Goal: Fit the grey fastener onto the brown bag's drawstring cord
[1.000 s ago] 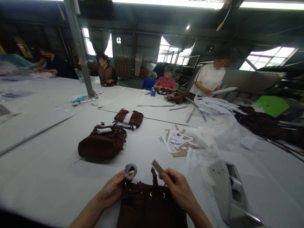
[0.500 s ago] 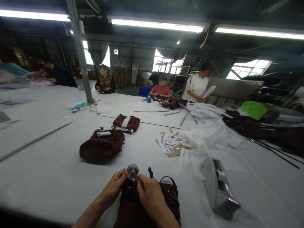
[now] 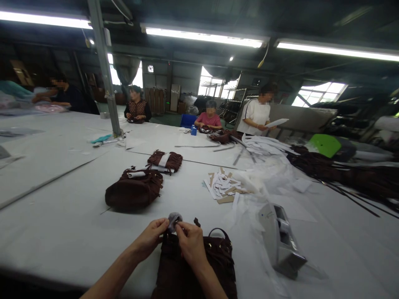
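Head view: left hand and right hand meeting over the top edge of a dark brown bag lying flat on the white surface, close to the near edge. Fingers of both hands pressed together around a small grey wad, seemingly soft paper or foam wrapped round a fitting at the bag's mouth; pinched from both sides, apparently to keep the wrap snug. Bag handle arching up just right of the right hand, gold eyelets near it.

A grey tape dispenser standing to the right, near the working hand, probably kept there for easy reach. Farther back, two more brown fringed bags with white wrapped pieces on them, set apart from the one in hand. A heap of white and tan paper scraps and loose white sheets to the right of centre.

Lower part of the held bag cut off by the frame. What the wad covers not to be made out. Other people seated and standing at the far side, their work too small to tell.
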Demonstrator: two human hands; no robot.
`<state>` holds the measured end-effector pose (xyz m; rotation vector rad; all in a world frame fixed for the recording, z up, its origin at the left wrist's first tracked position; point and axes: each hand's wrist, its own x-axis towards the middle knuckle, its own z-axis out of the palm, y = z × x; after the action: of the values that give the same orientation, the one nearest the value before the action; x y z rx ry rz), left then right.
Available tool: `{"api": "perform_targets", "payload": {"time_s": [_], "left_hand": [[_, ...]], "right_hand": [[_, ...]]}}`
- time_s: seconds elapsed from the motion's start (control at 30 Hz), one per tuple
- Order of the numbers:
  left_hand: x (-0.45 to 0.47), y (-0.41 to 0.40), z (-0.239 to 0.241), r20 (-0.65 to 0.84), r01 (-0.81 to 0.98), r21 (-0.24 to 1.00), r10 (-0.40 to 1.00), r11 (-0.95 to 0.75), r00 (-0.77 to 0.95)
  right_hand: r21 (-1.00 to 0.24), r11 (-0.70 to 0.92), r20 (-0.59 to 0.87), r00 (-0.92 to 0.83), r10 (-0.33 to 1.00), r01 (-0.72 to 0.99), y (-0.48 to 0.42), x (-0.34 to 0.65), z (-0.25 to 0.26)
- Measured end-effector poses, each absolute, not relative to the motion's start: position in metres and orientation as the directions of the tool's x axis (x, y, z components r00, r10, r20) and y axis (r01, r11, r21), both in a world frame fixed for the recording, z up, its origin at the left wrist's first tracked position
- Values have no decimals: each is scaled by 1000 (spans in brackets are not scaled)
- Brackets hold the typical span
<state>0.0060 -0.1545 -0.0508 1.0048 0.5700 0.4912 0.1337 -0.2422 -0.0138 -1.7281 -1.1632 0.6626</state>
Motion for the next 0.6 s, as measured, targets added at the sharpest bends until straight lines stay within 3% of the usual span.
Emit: {"api": "perform_targets", "payload": {"time_s": [0.2, 0.33, 0.4, 0.6], "left_hand": [[6, -140, -69, -296, -211, 774, 635, 597, 713], [11, -140, -80, -309, -319, 674, 647, 666, 698], [13, -140, -82, -351, -313, 648, 638, 694, 686], [13, -141, -81, -404, -357, 537, 604, 765, 687]], "right_hand": [[-852, -201, 83, 504, 860, 483, -250, 152, -14], [-529, -215, 163, 347, 924, 821, -261, 146, -31], [-406, -185, 152, 266, 952, 895, -266, 138, -44], [-361, -59, 210, 143, 967, 931, -276, 133, -73]]}}
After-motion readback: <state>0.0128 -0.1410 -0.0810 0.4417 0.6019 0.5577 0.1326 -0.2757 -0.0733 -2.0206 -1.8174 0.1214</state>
